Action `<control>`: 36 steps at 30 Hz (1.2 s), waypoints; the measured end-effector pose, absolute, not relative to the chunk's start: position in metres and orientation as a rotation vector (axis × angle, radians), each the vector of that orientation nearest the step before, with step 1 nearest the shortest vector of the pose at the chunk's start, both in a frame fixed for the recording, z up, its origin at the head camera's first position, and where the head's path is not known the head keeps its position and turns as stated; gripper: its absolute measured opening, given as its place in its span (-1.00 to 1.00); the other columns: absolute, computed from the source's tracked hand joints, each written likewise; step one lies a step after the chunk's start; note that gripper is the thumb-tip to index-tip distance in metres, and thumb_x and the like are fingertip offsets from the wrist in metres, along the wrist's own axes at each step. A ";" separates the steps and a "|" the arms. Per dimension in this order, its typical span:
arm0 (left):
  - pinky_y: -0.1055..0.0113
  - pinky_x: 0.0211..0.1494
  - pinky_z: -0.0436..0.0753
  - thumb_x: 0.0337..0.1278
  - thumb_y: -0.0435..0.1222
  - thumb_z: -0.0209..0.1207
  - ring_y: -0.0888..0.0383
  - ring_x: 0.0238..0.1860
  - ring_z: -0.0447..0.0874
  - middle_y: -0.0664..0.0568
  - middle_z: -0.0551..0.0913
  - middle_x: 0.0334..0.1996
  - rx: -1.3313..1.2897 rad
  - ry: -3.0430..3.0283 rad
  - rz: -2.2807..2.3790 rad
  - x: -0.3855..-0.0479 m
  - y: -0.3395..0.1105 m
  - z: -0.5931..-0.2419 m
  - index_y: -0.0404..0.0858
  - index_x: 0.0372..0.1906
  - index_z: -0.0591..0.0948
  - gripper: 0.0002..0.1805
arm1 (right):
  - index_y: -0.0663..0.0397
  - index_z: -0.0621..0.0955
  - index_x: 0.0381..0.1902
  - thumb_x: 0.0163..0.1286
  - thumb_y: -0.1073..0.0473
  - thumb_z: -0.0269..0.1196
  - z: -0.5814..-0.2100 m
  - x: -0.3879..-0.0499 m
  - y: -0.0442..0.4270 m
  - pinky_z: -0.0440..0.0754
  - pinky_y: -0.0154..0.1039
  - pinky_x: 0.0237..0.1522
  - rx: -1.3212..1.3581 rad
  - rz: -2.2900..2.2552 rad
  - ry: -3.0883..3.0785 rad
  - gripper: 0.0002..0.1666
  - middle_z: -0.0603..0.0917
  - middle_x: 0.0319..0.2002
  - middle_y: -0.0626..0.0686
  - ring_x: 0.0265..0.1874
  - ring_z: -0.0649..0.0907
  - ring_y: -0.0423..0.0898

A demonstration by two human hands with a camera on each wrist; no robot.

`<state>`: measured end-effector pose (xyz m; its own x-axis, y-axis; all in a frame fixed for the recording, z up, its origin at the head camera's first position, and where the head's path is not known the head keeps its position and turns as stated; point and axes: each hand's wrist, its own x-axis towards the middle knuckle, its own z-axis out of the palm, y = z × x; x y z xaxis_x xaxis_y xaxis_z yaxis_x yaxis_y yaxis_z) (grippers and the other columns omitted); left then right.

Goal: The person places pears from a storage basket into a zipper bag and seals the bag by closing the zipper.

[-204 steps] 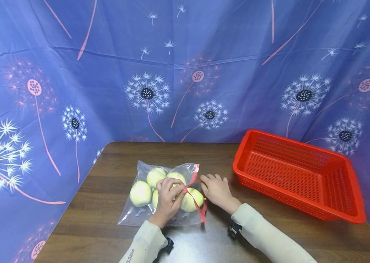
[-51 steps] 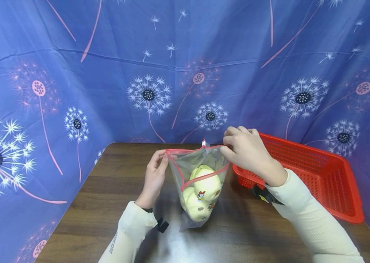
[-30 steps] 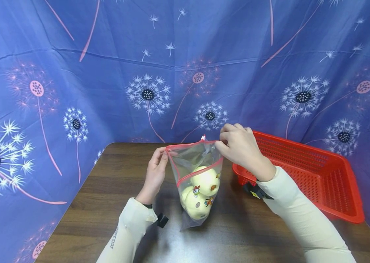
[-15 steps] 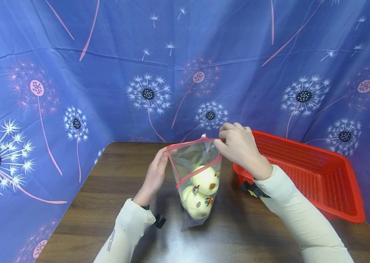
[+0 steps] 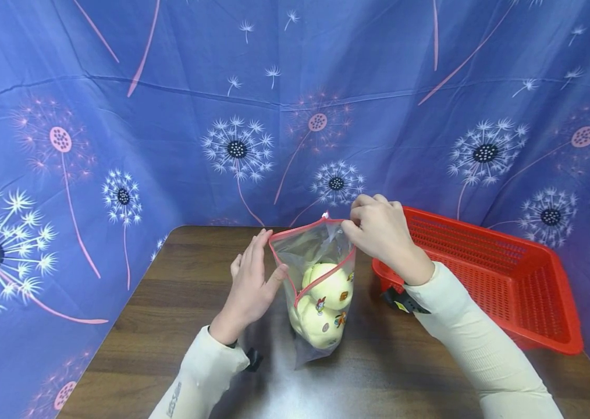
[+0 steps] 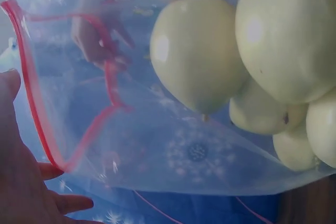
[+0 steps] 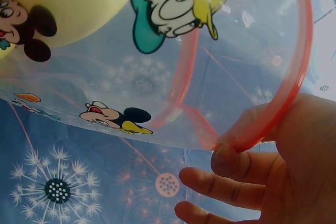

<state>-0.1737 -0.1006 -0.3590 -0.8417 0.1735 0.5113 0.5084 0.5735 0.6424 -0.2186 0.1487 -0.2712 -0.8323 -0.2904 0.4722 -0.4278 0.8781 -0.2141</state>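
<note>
A clear zip bag [image 5: 302,249] with a red zip edge and cartoon prints is held upright with its mouth spread. Inside are several pale yellow-green round fruits [image 5: 321,321], also filling the right of the left wrist view [image 6: 197,56]. My right hand [image 5: 386,235] pinches the right end of the red edge between thumb and forefinger, as the right wrist view shows at the fingertips [image 7: 228,158]. My left hand [image 5: 253,282] is spread beside the left corner of the mouth, its fingers straight and the forefinger touching the red edge. A white slider [image 5: 325,215] sits at the back of the mouth.
A red perforated plastic basket [image 5: 483,291] stands on the right of the brown wooden table [image 5: 169,326], just beyond my right forearm. Behind the table hangs a blue dandelion-print cloth [image 5: 274,116].
Earlier the bag lay flat on the table; it was then raised upright with its mouth spread. My left hand has since let go its pinch on the left corner, fingers straightening. The right hand keeps its pinch.
</note>
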 end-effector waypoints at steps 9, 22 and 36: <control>-0.43 0.30 -0.09 0.11 0.56 -0.28 -0.21 0.52 0.01 -0.21 0.13 0.51 -0.540 -2.391 -0.948 -0.151 -0.091 -0.347 -0.22 0.49 0.19 0.11 | -0.06 0.46 -0.85 0.21 0.20 0.06 -0.271 -0.219 0.149 0.36 0.16 -0.15 0.519 0.425 -2.606 -0.58 0.67 -0.22 0.02 -0.25 0.52 0.09; -0.52 0.16 0.13 0.08 0.54 -0.18 -0.30 0.40 0.24 -0.19 0.47 0.28 -0.523 -2.186 -0.633 -0.120 -0.078 -0.346 -0.28 0.03 0.47 -0.04 | -0.06 0.46 -0.85 0.23 0.17 0.05 -0.272 -0.219 0.150 0.36 0.17 -0.13 0.500 0.405 -2.630 -0.57 0.67 -0.19 0.04 -0.22 0.52 0.10; -0.54 0.01 0.29 0.04 -0.18 0.22 -0.33 0.32 0.36 -0.19 0.61 0.15 -0.534 -2.105 -0.582 -0.116 -0.071 -0.351 -0.18 -0.46 0.54 -0.83 | -0.07 0.48 -0.85 0.22 0.19 0.06 -0.272 -0.216 0.152 0.35 0.17 -0.13 0.497 0.410 -2.621 -0.58 0.67 -0.20 0.04 -0.22 0.52 0.10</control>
